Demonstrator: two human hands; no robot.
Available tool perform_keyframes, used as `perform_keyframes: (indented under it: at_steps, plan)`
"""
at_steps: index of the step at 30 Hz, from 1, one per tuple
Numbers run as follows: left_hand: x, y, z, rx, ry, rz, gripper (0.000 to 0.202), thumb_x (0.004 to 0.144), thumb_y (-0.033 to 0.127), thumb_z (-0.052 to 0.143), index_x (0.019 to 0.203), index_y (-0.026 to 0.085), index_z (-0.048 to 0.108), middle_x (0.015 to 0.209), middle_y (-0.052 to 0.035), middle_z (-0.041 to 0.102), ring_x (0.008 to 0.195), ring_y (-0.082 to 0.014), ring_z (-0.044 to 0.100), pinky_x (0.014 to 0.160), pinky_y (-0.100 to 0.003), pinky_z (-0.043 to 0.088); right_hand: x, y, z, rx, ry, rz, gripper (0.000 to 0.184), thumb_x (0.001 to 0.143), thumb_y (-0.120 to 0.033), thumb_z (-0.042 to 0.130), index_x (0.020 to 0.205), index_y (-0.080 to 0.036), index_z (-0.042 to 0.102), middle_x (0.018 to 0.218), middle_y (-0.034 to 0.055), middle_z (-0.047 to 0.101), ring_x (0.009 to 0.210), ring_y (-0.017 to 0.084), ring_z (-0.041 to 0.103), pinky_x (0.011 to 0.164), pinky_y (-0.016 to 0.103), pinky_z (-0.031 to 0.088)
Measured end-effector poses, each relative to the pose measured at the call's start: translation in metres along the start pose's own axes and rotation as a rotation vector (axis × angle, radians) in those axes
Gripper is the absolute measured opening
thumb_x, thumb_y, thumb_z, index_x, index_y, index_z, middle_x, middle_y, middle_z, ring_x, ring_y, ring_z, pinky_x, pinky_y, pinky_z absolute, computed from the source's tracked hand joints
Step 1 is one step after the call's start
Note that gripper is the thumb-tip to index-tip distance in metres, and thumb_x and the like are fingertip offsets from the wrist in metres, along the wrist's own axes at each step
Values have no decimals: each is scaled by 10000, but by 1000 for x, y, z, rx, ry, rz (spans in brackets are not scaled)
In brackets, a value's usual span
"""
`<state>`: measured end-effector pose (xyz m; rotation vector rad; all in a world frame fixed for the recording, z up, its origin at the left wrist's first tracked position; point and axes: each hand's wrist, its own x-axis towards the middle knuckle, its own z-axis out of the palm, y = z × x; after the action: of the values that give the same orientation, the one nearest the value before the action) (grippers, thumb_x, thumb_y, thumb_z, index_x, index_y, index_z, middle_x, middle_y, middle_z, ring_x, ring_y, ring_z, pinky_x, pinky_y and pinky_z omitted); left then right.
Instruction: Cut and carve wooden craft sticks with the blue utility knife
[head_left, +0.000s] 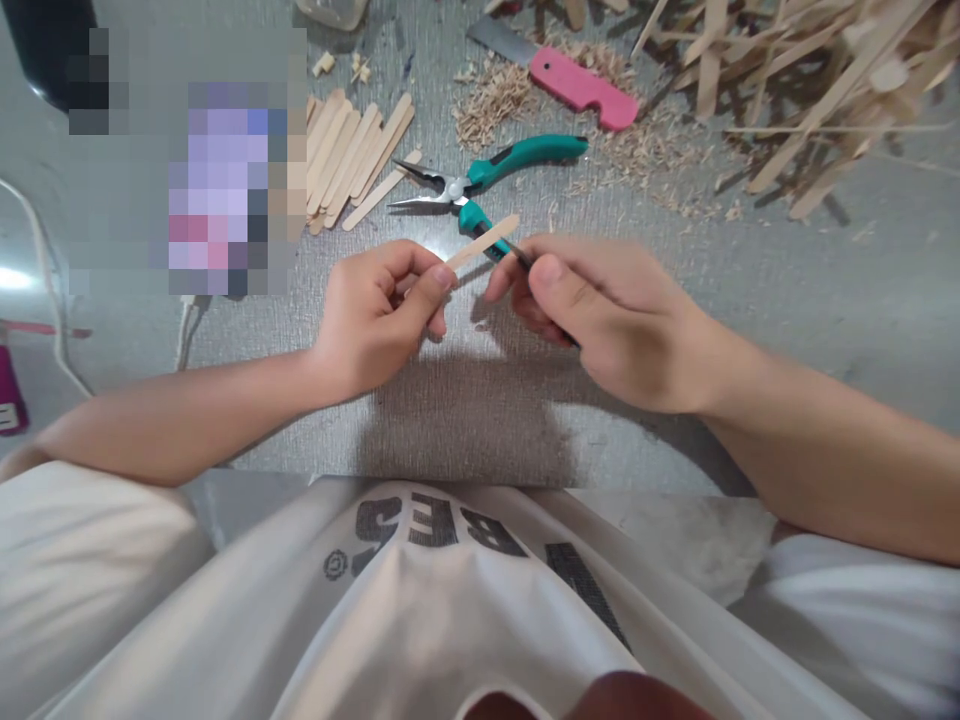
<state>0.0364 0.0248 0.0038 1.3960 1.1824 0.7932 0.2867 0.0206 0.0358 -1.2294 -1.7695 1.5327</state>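
My left hand point(379, 315) is closed in a pinch on one end of a flat wooden craft stick point(484, 242), which points up and to the right. My right hand point(600, 310) is closed around a thin dark tool point(525, 262) whose tip meets the stick near its far end; its tail shows below the palm. Both hands hover just above a grey mat point(465, 400).
Teal-handled needle-nose pliers point(487, 175) lie open just behind the hands. A row of wooden sticks point(352, 150) lies to the back left. A pink-handled knife point(574, 85), wood shavings point(495, 100) and a heap of wood strips point(810, 90) fill the back right. A white cable point(52, 300) runs at left.
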Motion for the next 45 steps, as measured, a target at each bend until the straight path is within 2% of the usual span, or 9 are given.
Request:
perform_keyframes:
  at_steps: [4, 9, 12, 18, 25, 32, 38, 42, 45]
  plan:
    - [-2, 0, 0, 93, 6, 56, 387, 1134, 556, 799, 884, 264, 753, 657, 15, 769, 488, -117, 544, 478, -294, 379, 1, 10, 5, -462, -9, -51, 433, 1219, -600, 541, 938, -279, 618, 820, 48, 642, 716, 230, 537, 689, 398, 327]
    - [-4, 0, 1, 189, 17, 100, 452, 1130, 630, 796, 863, 267, 776, 645, 12, 765, 517, -134, 618, 499, -302, 395, 0, 17, 10, -793, -26, -74, 439, 1236, -569, 429, 1096, -249, 694, 941, 127, 764, 747, 281, 602, 662, 426, 258]
    - [-4, 1, 1, 238, 15, 114, 529, 1128, 716, 773, 835, 275, 773, 624, 17, 743, 514, -139, 597, 506, -316, 391, 0, 18, 10, -824, 15, -35, 472, 1227, -614, 446, 1153, -234, 715, 960, 133, 774, 719, 269, 593, 657, 424, 196]
    - [-4, 3, -1, 276, 0, 124, 526, 1131, 689, 789, 807, 275, 766, 619, 17, 705, 509, -138, 542, 539, -342, 397, -1, 25, 9, -786, 47, -104, 427, 1223, -611, 480, 1172, -261, 719, 874, 85, 736, 692, 242, 580, 641, 418, 159]
    - [-5, 2, -2, 291, -4, 134, 503, 1159, 650, 760, 819, 280, 773, 637, 20, 710, 521, -141, 542, 554, -350, 408, -2, 26, 10, -560, 79, -53, 326, 1174, -582, 649, 1086, -271, 692, 853, 84, 726, 851, 298, 702, 676, 384, 335]
    - [-2, 3, -6, 399, -83, 188, 488, 1179, 526, 704, 764, 271, 733, 598, 9, 672, 549, -160, 557, 582, -347, 413, -4, 26, 12, -591, 99, -20, 316, 1146, -566, 703, 1042, -269, 674, 871, 98, 742, 875, 320, 721, 699, 392, 360]
    - [-2, 4, -10, 533, -161, 252, 451, 1149, 399, 674, 721, 261, 647, 586, 3, 641, 538, -161, 546, 623, -363, 366, -5, 22, 19, -814, 44, -16, 351, 1184, -533, 614, 1125, -213, 745, 983, 153, 807, 851, 300, 733, 696, 377, 340]
    - [-3, 7, -11, 645, -196, 232, 369, 1121, 358, 635, 766, 256, 632, 620, 2, 656, 570, -171, 573, 646, -356, 385, -3, 4, 29, -1080, -56, 126, 452, 1236, -462, 445, 1333, -147, 756, 1125, 189, 834, 869, 296, 752, 712, 355, 324]
    - [-3, 11, -9, 685, -183, 196, 347, 1108, 345, 607, 772, 256, 608, 616, 7, 637, 578, -169, 558, 648, -353, 383, -2, -9, 37, -1204, -117, 218, 498, 1255, -422, 366, 1381, -119, 741, 1175, 217, 826, 875, 287, 749, 697, 357, 278]
